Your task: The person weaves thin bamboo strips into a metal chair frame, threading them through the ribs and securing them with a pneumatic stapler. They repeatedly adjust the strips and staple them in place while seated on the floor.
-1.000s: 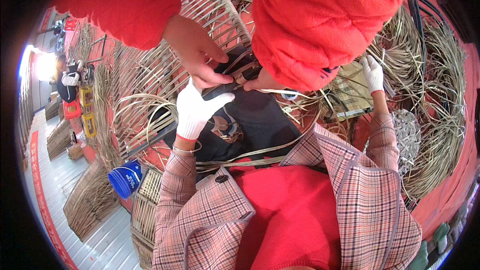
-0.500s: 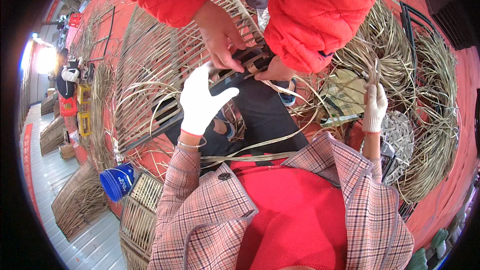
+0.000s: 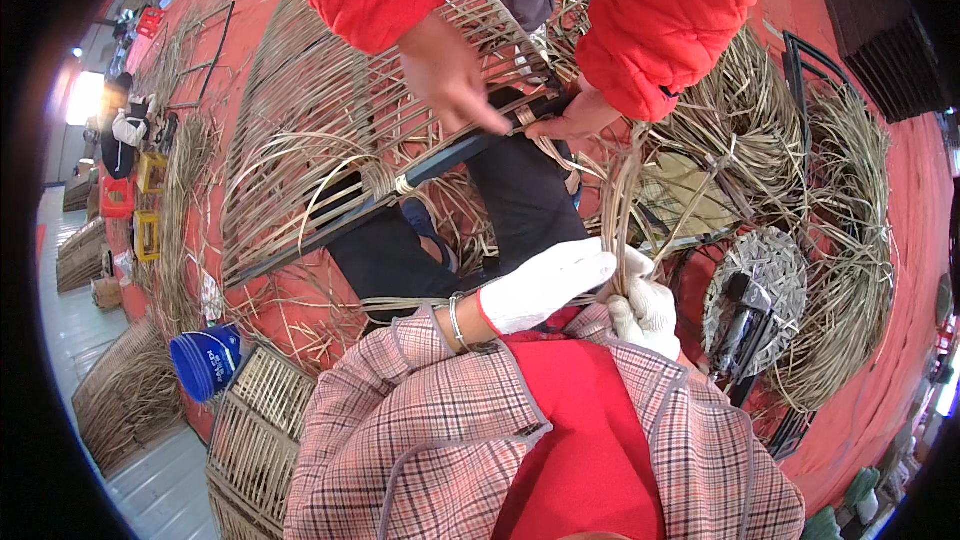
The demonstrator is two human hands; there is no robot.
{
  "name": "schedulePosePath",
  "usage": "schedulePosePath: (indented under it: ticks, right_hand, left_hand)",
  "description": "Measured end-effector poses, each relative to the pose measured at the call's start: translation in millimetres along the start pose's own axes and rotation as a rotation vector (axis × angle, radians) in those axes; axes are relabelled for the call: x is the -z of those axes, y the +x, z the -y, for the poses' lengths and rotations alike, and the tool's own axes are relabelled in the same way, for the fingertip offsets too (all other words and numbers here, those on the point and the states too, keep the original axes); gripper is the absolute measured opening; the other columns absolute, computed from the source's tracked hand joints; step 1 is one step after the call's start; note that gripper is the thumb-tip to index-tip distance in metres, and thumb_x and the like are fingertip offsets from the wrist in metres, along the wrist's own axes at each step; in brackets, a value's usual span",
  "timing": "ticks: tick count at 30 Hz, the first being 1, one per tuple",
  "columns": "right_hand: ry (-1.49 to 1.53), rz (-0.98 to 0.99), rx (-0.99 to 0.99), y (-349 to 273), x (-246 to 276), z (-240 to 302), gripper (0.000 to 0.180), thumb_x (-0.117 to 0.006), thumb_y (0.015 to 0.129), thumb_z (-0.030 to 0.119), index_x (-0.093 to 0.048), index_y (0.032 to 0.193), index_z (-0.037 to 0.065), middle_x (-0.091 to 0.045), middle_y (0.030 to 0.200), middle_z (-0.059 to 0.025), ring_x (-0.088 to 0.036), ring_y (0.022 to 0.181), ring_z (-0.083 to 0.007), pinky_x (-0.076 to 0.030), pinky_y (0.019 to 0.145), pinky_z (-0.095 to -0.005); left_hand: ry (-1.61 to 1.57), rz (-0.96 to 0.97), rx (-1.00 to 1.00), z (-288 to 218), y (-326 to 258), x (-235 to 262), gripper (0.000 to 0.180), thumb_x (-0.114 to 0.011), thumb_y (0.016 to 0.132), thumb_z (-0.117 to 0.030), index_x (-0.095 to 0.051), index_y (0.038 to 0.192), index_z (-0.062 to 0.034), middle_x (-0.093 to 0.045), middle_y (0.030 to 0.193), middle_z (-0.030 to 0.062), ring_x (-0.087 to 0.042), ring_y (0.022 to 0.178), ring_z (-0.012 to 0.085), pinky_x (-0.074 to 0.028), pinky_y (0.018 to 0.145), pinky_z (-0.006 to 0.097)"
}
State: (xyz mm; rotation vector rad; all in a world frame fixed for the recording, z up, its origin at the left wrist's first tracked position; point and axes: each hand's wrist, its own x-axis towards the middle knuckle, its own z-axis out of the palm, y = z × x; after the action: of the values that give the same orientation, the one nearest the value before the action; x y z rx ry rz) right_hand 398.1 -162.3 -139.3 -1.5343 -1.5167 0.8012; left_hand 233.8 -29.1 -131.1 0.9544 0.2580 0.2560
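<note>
In front of my chest, both my hands, in white knit gloves, meet at a bundle of thin tan weaving strips. My right hand is closed around the bundle's lower part. From the left, my left hand reaches across and pinches the same strips with its fingertips; some of its fingers are hidden. Ahead, a co-worker in red sleeves rests one hand on the dark bar of a woven strip panel; the other hand points at a wrapped spot on the bar.
Piles of strips lie on the red floor at the right, beside a round woven pad with a dark tool on it. At the left stand a blue bucket and a lattice panel. The dark-framed panel rests across my knees.
My left hand has left the panel's bar and come to the strips. My right hand has brought the bundle in from the right. The co-worker's left-side hand has drawn back slightly.
</note>
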Motion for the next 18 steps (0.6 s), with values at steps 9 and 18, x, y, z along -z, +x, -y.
schedulePosePath:
  ticks: [9,18]
  right_hand:
    - [0.033,0.302,0.059,-16.3,9.7,-17.5,0.020,-0.066,0.093,0.025,-0.069,0.105,0.009,-0.067,0.075,-0.0111,-0.068,0.067,-0.0316,-0.054,0.062,-0.0395]
    - [-0.199,0.515,0.146,6.4,28.5,-22.2,0.025,-0.058,0.097,0.037,-0.068,0.100,0.014,-0.065,0.075,-0.0084,-0.065,0.070,-0.0337,-0.053,0.065,-0.0425]
  left_hand:
    - [-0.455,-0.185,-0.299,-44.3,-69.9,7.8,0.020,-0.055,0.103,-0.025,-0.058,0.099,-0.0054,-0.068,0.097,0.0147,-0.066,0.105,0.0345,-0.044,0.106,0.052]
    - [-0.821,-0.486,-1.015,-116.9,-221.9,37.9,0.023,-0.042,0.105,-0.017,-0.050,0.085,-0.0202,-0.054,0.072,-0.0069,-0.053,0.068,0.0089,-0.043,0.079,0.036]
